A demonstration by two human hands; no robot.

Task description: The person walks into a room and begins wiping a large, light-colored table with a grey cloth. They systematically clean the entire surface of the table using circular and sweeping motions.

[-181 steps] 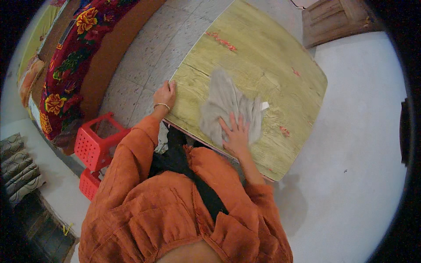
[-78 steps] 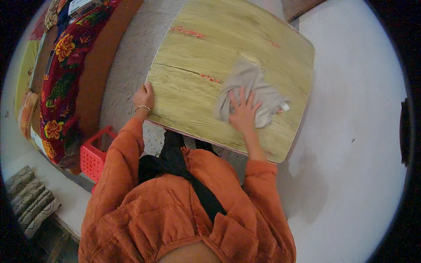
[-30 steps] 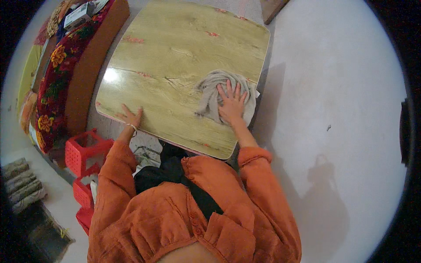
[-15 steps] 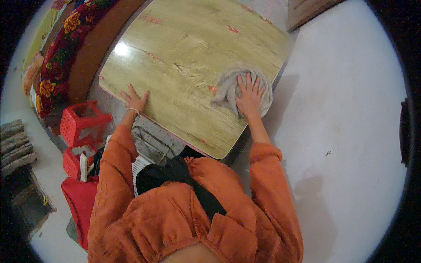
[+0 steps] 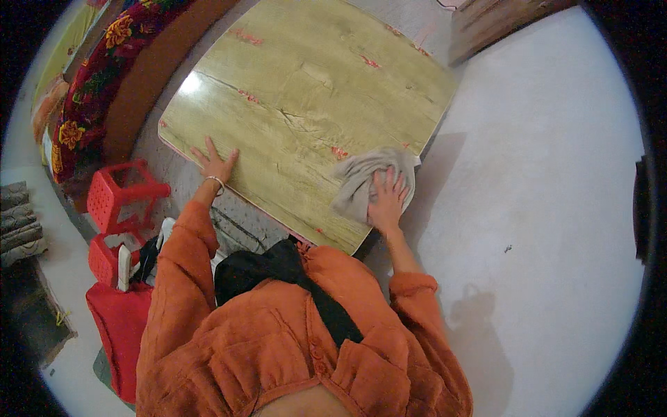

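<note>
A low table [image 5: 236, 149] with a glossy yellow-green wood-pattern top and small red flower marks stands before me. My left hand [image 5: 217, 164], a bangle at its wrist, rests open on the table's near left edge, fingers spread. At the right edge, my right hand [image 5: 388, 201] presses down on a bunched grey cloth [image 5: 358, 182], gripping it against the tabletop with the fingers over its folds. Part of the cloth hangs at the table's rim. What lies beneath the palm is hidden.
Red plastic stools [image 5: 111, 201] stand to the left, with a red cloth item [image 5: 125, 326] nearer me. A flowered cover [image 5: 94, 104] drapes the furniture at far left. A brown wooden piece [image 5: 493, 24] stands at the far right, and a pale wall or floor surface [image 5: 542, 174] runs along the right.
My right hand and the cloth have slid nearer to me along the table's right edge, and the cloth has bunched differently. My left hand has stayed at the near left edge.
</note>
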